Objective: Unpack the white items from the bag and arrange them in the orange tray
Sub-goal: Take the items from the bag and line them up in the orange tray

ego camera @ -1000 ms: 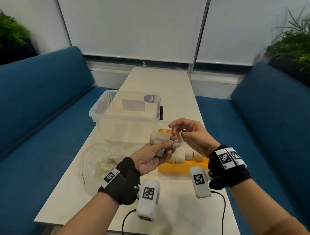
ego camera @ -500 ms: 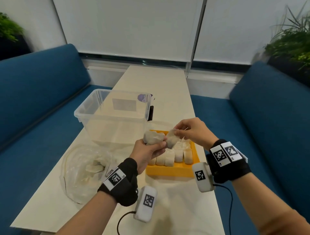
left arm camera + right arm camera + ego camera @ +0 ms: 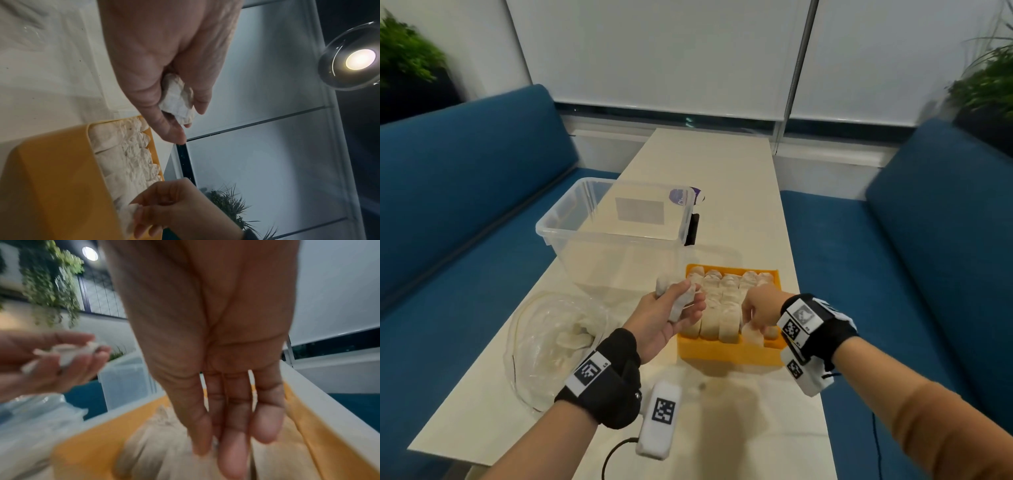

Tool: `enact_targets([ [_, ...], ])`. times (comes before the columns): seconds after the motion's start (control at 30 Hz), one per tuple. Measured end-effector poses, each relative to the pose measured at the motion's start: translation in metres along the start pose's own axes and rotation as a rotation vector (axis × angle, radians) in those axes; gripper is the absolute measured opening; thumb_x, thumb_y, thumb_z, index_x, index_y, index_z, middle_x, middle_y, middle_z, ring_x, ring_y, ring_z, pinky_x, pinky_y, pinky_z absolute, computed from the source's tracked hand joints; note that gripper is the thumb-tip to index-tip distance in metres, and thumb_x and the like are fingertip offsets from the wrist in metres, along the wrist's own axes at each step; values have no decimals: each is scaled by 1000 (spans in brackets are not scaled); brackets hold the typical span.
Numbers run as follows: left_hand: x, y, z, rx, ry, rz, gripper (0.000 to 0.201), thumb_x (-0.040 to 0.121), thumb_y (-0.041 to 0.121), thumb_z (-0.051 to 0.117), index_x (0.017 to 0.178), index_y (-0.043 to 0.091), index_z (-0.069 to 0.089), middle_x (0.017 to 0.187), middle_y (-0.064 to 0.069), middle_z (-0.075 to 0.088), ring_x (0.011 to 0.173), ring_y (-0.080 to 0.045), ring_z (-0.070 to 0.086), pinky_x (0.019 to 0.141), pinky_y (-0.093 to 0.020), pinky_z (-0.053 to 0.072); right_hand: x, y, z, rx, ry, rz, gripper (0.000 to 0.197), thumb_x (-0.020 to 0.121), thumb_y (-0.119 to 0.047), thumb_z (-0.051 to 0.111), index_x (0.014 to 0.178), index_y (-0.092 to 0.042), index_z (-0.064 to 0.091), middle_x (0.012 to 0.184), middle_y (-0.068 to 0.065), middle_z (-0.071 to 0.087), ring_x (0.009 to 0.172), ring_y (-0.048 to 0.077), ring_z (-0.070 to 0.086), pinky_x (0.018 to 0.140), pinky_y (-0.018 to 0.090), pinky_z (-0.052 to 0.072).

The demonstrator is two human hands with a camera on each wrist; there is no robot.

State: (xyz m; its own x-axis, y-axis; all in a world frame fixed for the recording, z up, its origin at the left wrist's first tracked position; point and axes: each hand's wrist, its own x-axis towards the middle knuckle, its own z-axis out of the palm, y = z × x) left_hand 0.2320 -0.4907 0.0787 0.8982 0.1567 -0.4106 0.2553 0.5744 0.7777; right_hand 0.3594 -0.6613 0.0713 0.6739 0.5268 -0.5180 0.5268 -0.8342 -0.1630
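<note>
A white item [image 3: 677,301] is gripped in the left hand [image 3: 671,320] beside the orange tray [image 3: 726,353]; another is pinched by the right hand [image 3: 758,308] at the tray's near right corner, where packed neighbours could be toppled if it is forced in.

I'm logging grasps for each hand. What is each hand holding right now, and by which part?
Left hand grips a white item around its middle. Right hand pinches another white item's top edge in the orange tray.

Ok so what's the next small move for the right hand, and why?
Probably let go of the white piece it is setting at the orange tray's near right corner, then reach for the one in the left hand. The right hand is low in the tray.
</note>
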Motion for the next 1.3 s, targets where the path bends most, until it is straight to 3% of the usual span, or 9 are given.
enact_targets([
  [0.1, -2, 1, -2, 14, 7, -4, 38, 93, 26, 60, 120, -1, 60, 112, -20, 69, 91, -23, 70, 78, -27, 59, 12, -4, 2, -20, 53, 11, 24, 91, 1, 54, 112, 0, 65, 108, 17, 68, 85, 24, 65, 62, 19, 46],
  [0.23, -5, 2, -5, 0, 21, -22, 46, 93, 34, 59, 121, -1, 58, 105, -18, 71, 89, -23, 71, 78, -29, 60, 27, -3, 3, -88, 167, 83, 28, 92, -7, 55, 119, -2, 62, 119, 12, 56, 106, 27, 56, 92, 31, 49],
  [0.33, -6, 3, -5, -10, 29, -48, 52, 93, 43, 53, 120, -1, 58, 105, -19, 72, 87, -23, 71, 75, -30, 60, 31, -1, 3, -111, 189, 97, 28, 91, -10, 58, 118, -4, 62, 126, 12, 54, 111, 29, 56, 93, 33, 50],
  [0.47, -8, 7, -3, -13, 3, -78, 66, 92, 57, 43, 119, -2, 57, 109, -21, 71, 94, -26, 69, 75, -31, 60, 17, -5, -14, 92, 304, 9, 23, 92, -14, 56, 113, -10, 62, 120, 12, 58, 99, 26, 61, 88, 35, 52],
  [0.63, -8, 13, 3, -10, -52, -144, 77, 88, 68, 33, 120, 3, 55, 110, -21, 70, 97, -27, 70, 77, -31, 57, -27, -45, -37, 408, 468, -278, 23, 91, -30, 60, 105, -13, 68, 97, 3, 67, 68, 7, 56, 70, 21, 46],
  [0.77, -9, 17, 4, 7, -107, -174, 81, 85, 72, 29, 126, 8, 55, 112, -21, 69, 94, -26, 70, 71, -29, 60, -46, -66, -35, 481, 506, -359, 27, 86, -39, 65, 107, -24, 68, 90, -6, 61, 70, -2, 49, 68, 16, 41],
  [1.03, -18, 20, 4, -15, -135, -168, 49, 97, 45, 45, 121, 4, 58, 109, -20, 70, 95, -27, 70, 75, -30, 60, -53, -70, -28, 589, 511, -375, 9, 82, -17, 66, 90, -19, 71, 62, -7, 57, 54, 1, 51, 56, 13, 39],
  [1.17, -19, 20, -2, -68, -159, -163, 41, 96, 27, 55, 126, -1, 53, 117, -24, 66, 93, -24, 71, 70, -27, 61, -59, -60, -39, 767, 471, -452, 8, 83, -8, 67, 89, -12, 70, 73, 3, 69, 65, 7, 63, 66, 21, 52],
  [1.3, -18, 22, -7, -60, -198, -73, 42, 85, 6, 64, 125, -4, 54, 105, -21, 70, 79, -18, 71, 70, -25, 60, -65, -51, -45, 844, 468, -474, 19, 83, 4, 61, 92, -9, 70, 91, 5, 72, 81, 11, 67, 77, 23, 56],
])
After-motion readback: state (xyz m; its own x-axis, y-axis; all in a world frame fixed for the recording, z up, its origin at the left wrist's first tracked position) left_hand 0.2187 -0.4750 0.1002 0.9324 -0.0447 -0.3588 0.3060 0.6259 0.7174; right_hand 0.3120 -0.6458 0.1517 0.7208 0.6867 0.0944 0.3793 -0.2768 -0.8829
